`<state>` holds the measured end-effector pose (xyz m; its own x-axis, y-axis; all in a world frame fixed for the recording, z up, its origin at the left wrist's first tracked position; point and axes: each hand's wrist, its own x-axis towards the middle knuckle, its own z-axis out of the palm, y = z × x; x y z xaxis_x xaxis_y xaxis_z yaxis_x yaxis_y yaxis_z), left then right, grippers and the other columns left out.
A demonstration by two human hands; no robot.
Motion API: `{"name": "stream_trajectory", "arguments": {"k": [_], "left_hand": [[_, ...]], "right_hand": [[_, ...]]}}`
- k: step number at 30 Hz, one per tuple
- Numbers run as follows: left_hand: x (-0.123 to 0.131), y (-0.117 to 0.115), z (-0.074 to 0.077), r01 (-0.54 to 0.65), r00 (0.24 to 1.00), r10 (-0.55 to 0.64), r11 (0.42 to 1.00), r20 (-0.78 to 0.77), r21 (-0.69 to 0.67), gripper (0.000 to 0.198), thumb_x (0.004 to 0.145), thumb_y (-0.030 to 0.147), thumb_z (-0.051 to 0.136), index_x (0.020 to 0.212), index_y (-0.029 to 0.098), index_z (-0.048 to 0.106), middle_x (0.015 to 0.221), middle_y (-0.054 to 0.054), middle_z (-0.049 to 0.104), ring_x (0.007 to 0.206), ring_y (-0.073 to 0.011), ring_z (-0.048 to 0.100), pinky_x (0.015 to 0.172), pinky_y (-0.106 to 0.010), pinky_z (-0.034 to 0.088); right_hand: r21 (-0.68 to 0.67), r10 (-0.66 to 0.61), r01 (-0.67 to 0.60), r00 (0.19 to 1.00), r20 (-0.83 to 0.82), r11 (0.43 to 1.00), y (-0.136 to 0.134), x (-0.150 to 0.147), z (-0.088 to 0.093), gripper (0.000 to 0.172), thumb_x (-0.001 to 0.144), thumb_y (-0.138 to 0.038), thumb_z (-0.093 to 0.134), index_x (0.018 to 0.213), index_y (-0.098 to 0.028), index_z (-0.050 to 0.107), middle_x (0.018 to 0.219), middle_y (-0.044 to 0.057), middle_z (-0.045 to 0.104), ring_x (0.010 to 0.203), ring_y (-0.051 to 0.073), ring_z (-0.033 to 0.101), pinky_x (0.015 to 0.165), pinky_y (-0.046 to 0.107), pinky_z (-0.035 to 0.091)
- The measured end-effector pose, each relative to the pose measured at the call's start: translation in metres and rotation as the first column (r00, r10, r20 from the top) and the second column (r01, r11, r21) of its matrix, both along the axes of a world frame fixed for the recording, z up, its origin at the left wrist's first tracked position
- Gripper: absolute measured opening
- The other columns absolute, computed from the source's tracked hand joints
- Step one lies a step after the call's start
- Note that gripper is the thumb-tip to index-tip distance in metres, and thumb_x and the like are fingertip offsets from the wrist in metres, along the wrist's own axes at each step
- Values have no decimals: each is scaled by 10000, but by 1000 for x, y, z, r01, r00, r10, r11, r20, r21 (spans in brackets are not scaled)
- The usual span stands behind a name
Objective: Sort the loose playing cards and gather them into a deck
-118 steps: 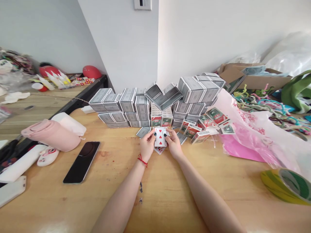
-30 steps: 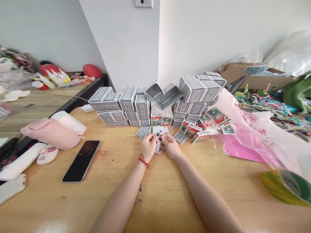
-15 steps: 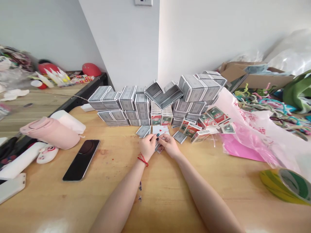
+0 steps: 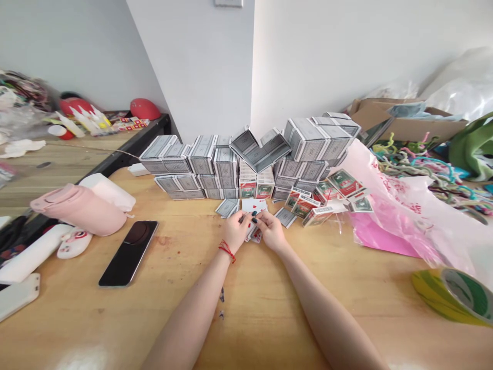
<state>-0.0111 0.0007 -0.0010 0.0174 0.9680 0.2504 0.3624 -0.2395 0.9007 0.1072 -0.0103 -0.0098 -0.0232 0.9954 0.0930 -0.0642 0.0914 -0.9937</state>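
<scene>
My left hand (image 4: pixel 235 229), with a red string at the wrist, is closed in a pinch at the edge of a playing card. Close against it, my right hand (image 4: pixel 272 232) pinches there too, thumb and finger together; the fingers partly hide what they hold. Face-up red playing cards (image 4: pixel 253 204) lie just beyond and beneath the fingertips. A grey-backed card (image 4: pixel 227 207) rests left of my hands and another grey-backed card (image 4: pixel 285 217) to the right. Behind stand stacked grey card-built blocks (image 4: pixel 225 167), with an open V-shaped card piece (image 4: pixel 262 154) across the middle.
Red-and-green card boxes (image 4: pixel 306 205) sit right of the stack, beside a pink plastic bag (image 4: pixel 379 226). A roll of yellow-green tape (image 4: pixel 454 295) lies at right. On the left are a black phone (image 4: pixel 129 253), a pink bottle (image 4: pixel 82 210) and a white mouse-like object (image 4: pixel 75 242).
My fingertips have shifted slightly, the right ones drawing a little apart from the left. More of the red-marked card faces beneath them now shows. The stack has stayed still.
</scene>
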Motion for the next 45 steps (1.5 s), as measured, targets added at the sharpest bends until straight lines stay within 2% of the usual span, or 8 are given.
{"name": "stream_trajectory", "arguments": {"k": [7, 10, 18, 24, 29, 35, 41, 45], "left_hand": [[2, 7, -5, 38, 971, -17, 996, 237, -82, 255, 683, 352, 564, 855, 165, 537, 784, -28, 597, 676, -125, 541, 568, -210, 412], [3, 10, -11, 97, 946, -47, 985, 322, -142, 215, 683, 329, 556, 800, 158, 497, 747, -27, 583, 632, -127, 552, 517, -214, 428], [-2, 15, -22, 154, 974, -123, 975, 190, -158, 152, 676, 290, 551, 652, 150, 496, 559, 15, 522, 510, -98, 500, 473, -195, 384], [-2, 13, -17, 100, 971, -65, 985, 232, -144, 176, 731, 316, 488, 767, 156, 552, 657, -5, 569, 560, -108, 511, 497, -204, 388], [-4, 12, -13, -44, 990, 49, 998, 136, -42, 215, 762, 327, 459, 819, 161, 583, 721, -20, 598, 643, -120, 522, 581, -213, 396], [-2, 9, -7, 68, 995, -65, 997, 72, -33, 244, 743, 352, 497, 860, 179, 622, 800, -37, 632, 678, -132, 539, 600, -220, 402], [-1, 7, -5, 7, 953, 16, 997, 303, -76, 301, 777, 357, 430, 951, 161, 579, 836, -46, 612, 742, -138, 546, 627, -222, 418], [0, 2, -4, 29, 955, -8, 997, 296, -65, 226, 776, 270, 417, 900, 159, 570, 807, -34, 590, 716, -130, 526, 615, -215, 408]], "right_hand": [[-89, -155, 136, 951, -268, 987, 8, 3, -2, 218, 679, -403, 576, 732, -211, 487, 581, -32, 526, 481, 111, 500, 482, 260, 456], [-85, -202, 185, 932, -300, 979, 11, 7, -3, 220, 673, -389, 591, 732, -203, 491, 631, -24, 549, 521, 108, 518, 518, 257, 467], [49, -175, 186, 968, -182, 981, 9, 12, 2, 315, 699, -335, 561, 987, -208, 538, 923, 37, 621, 805, 161, 562, 683, 275, 444], [-54, -257, 254, 965, -48, 966, 13, 17, -8, 240, 658, -383, 591, 761, -166, 608, 714, 27, 633, 620, 148, 558, 572, 261, 433], [-114, -35, 30, 998, -49, 993, 11, 15, -6, 242, 621, -377, 638, 689, -159, 560, 576, 5, 603, 490, 118, 527, 486, 234, 412], [-121, 99, -111, 990, -100, 986, 5, 12, 1, 270, 668, -399, 592, 781, -158, 543, 522, -33, 545, 390, 70, 426, 374, 179, 295], [-114, -9, -13, 981, -195, 993, 4, 5, 2, 245, 657, -389, 601, 733, -187, 485, 528, -47, 544, 426, 85, 465, 420, 194, 349], [-81, -94, 75, 961, -260, 994, 5, 3, 1, 222, 663, -351, 607, 696, -197, 451, 524, -58, 530, 424, 76, 453, 422, 185, 347]]}}
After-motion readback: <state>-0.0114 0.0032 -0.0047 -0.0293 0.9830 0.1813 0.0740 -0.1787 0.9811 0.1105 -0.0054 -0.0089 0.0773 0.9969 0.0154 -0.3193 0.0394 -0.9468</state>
